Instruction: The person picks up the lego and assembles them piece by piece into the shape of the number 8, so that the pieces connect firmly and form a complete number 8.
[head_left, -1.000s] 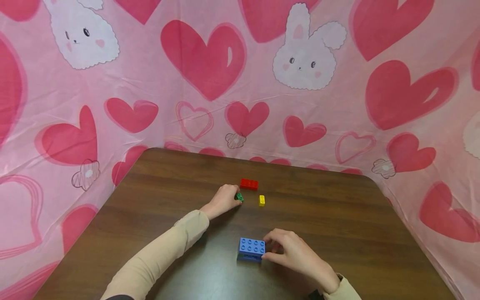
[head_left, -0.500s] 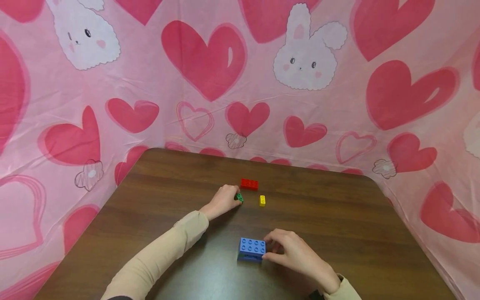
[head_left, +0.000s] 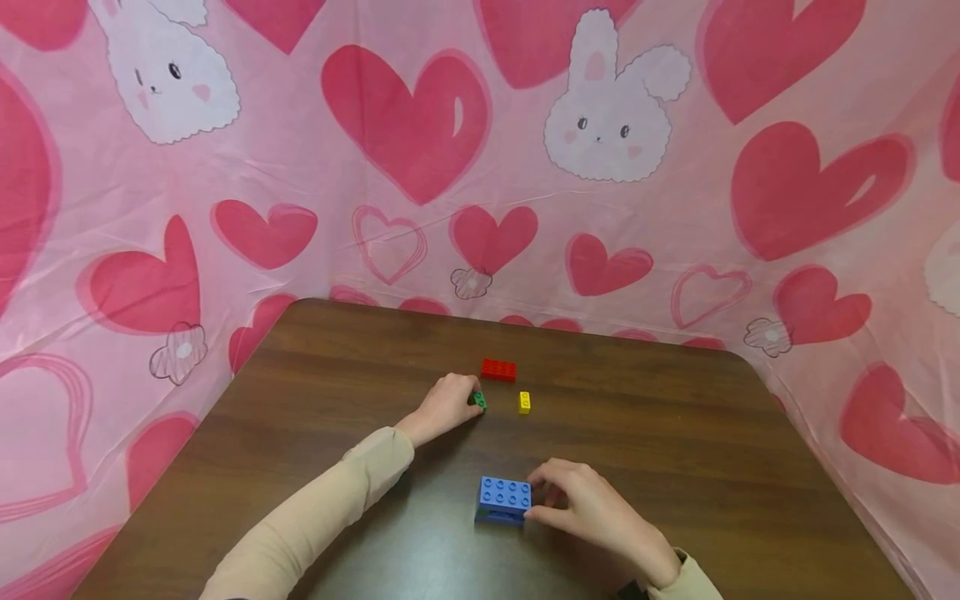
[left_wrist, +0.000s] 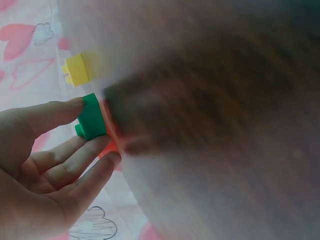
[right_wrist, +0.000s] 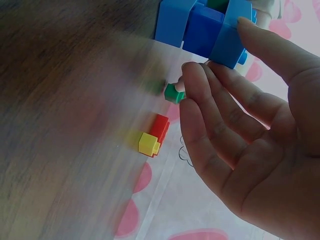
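My left hand [head_left: 442,407] reaches far across the table and pinches a small green toy building brick [left_wrist: 92,119] between thumb and fingers. The brick appears to rest on the tabletop. Nearer to me stands a block of stacked blue bricks [head_left: 505,494], studs up. From its right side my right hand [head_left: 592,507] holds the upper brick, thumb on the near face and fingers behind. In the right wrist view, a darker blue brick [right_wrist: 203,34] sits between two lighter ones, and a bit of green shows within the stack.
A red brick [head_left: 498,370] lies just beyond the green one. To the right of my left hand is a small yellow brick [head_left: 524,402]. The brown wooden table [head_left: 660,417] backs onto a pink cloth [head_left: 525,187] printed with hearts and rabbits.
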